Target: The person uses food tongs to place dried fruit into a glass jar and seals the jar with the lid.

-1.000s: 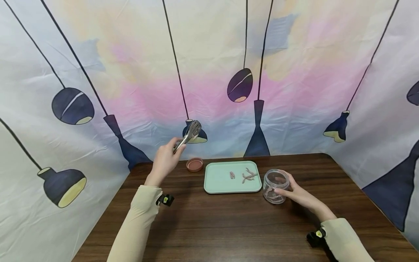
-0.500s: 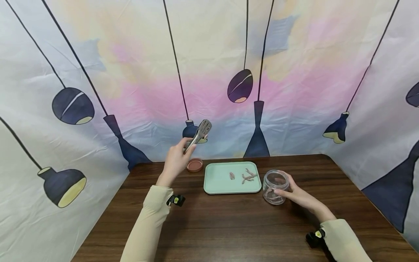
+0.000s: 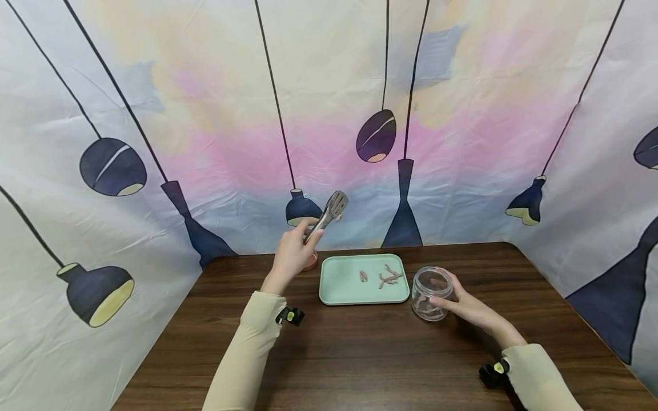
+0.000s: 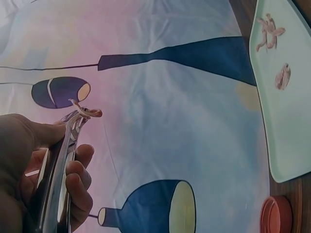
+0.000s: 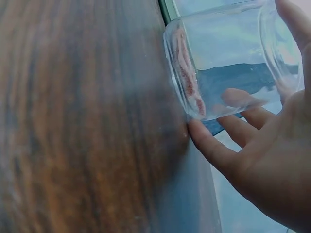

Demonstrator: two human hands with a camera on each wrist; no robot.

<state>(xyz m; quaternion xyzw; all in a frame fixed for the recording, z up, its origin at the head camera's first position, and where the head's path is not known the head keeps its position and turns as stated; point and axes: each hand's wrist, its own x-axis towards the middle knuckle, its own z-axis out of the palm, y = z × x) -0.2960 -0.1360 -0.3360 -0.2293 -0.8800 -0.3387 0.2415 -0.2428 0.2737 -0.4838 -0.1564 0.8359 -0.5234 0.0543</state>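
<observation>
Left grip (image 3: 294,251) clamped round silver metal tongs (image 3: 335,204), aloft, I judge, to keep pinkish strip (image 4: 90,112) at tips clear of pale-green rectangular tray (image 3: 341,288) bearing similar pieces (image 3: 390,278). Right grip (image 3: 466,301) curled round, probably steadying, clear cylindrical jar (image 3: 424,290) on brown wooden table (image 3: 360,354).

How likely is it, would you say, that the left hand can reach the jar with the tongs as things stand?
Probably yes: the jar is uncovered, the right hand holds only its side, and the tray between lies flat on the table, lower than the tongs in the left hand.
</observation>
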